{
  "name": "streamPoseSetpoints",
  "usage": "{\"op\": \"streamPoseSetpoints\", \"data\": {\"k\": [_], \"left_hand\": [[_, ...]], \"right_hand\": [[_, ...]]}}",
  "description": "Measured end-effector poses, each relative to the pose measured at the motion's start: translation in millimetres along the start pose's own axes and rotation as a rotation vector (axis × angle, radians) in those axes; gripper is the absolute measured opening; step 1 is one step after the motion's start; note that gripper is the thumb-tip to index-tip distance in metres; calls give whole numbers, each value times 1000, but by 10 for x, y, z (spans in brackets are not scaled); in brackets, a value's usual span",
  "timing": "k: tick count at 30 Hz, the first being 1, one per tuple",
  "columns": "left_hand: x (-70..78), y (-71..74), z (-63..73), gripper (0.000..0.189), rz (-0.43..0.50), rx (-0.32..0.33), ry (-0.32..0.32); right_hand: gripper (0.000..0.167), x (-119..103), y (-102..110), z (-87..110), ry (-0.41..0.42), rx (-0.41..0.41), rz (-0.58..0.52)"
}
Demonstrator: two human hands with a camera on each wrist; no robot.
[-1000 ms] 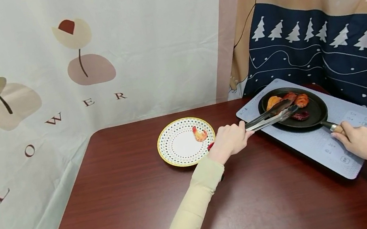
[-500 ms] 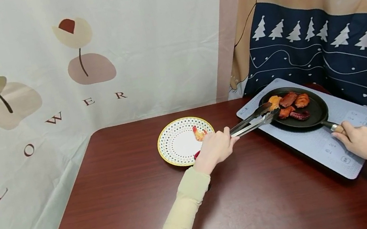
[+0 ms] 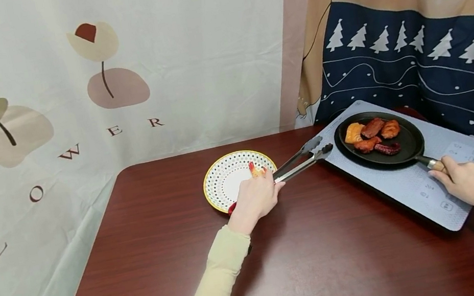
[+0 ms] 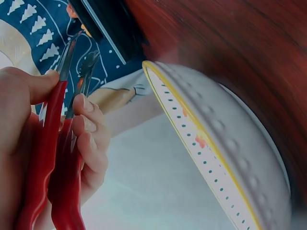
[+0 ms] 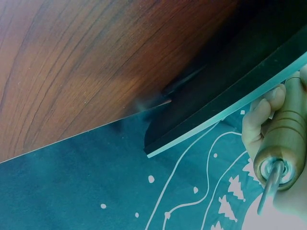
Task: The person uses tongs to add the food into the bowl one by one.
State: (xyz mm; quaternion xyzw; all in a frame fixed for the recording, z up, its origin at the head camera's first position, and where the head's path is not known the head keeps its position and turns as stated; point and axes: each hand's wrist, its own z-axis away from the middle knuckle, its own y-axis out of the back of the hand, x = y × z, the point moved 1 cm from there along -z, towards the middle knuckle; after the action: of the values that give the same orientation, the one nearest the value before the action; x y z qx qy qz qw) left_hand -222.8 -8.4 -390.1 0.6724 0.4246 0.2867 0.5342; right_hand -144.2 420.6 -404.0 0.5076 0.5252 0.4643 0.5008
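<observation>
My left hand (image 3: 255,199) holds a pair of metal tongs (image 3: 298,172) by their red handles (image 4: 41,158), in front of the plate. The tongs' tips are spread with nothing between them, near the cooktop's left corner. A cooked shrimp (image 3: 256,169), partly covered by the hand, lies on the white dotted plate (image 3: 209,186) with a yellow rim. On the right, my right hand (image 3: 472,183) grips the wooden handle (image 5: 283,139) of a black frying pan (image 3: 412,151). Several browned pieces of meat (image 3: 372,127) and a yellow-orange piece (image 3: 353,133) sit in the pan.
Under the pan is a flat cooktop (image 3: 446,177) with a light patterned top, angled on the brown wooden table (image 3: 329,257). Behind the table hang a pale curtain (image 3: 206,70) with flower prints and a dark blue cloth (image 3: 445,79) with white trees.
My left hand has drawn the tongs left and toward me, out of the pan and over to the plate. The food stays in the pan. The right hand has kept its place.
</observation>
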Motion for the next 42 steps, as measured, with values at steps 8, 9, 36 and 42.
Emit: {"op": "streamPoseSetpoints", "data": {"k": [8, 9, 36, 42], "left_hand": [[-163, 2, 107, 41, 30, 19, 41], [-185, 5, 127, 41, 34, 21, 46], [-650, 147, 832, 36, 38, -7, 324], [-606, 112, 899, 36, 57, 21, 375]], "right_hand": [[41, 7, -11, -10, 10, 11, -4], [40, 4, -13, -11, 11, 13, -2], [40, 15, -12, -6, 10, 19, -5], [40, 13, -11, -5, 7, 6, -5]]}}
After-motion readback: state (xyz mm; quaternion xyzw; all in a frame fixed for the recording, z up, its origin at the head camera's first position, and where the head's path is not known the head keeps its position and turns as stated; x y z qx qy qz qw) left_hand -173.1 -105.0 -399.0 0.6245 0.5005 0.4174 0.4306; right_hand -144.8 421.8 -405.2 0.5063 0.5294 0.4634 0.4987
